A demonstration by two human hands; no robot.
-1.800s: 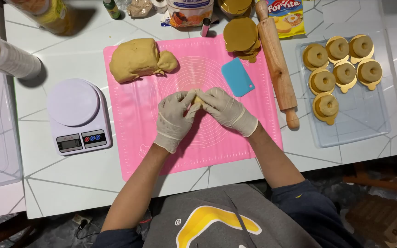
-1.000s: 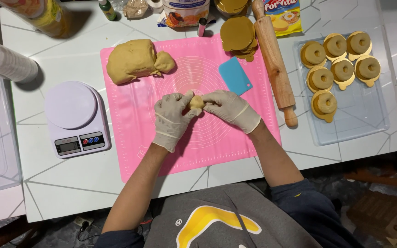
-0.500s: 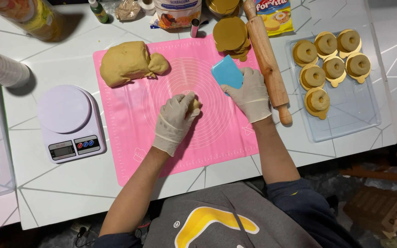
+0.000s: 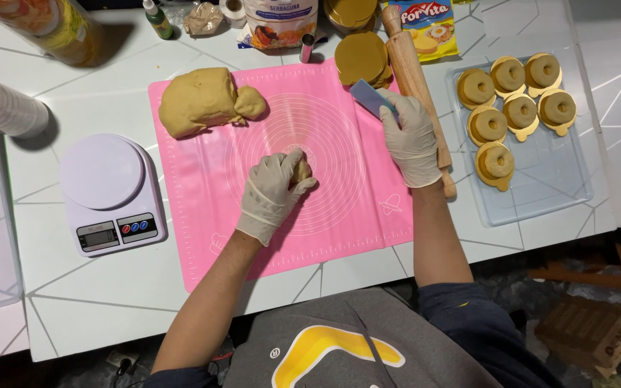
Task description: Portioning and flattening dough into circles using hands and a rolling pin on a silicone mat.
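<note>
My left hand (image 4: pixel 273 192), in a white glove, is closed around a small piece of tan dough (image 4: pixel 300 169) over the middle of the pink silicone mat (image 4: pixel 325 208). My right hand (image 4: pixel 411 136), also gloved, rests at the mat's far right edge with its fingers on a blue plastic scraper (image 4: pixel 368 95). Right beside that hand lies a wooden rolling pin (image 4: pixel 412 72). A large lump of tan dough (image 4: pixel 203 100) sits on the mat's far left corner.
A clear tray (image 4: pixel 562 187) on the right holds several ring-shaped dough pieces on gold discs. A stack of gold discs (image 4: pixel 361 56) lies behind the mat. A white kitchen scale (image 4: pixel 109 192) stands left of it. A film roll (image 4: pixel 1 106), bottles and packets line the back.
The hands were together pinching the small dough piece. My right hand then let go and moved right and back to the blue scraper; my left hand kept the dough.
</note>
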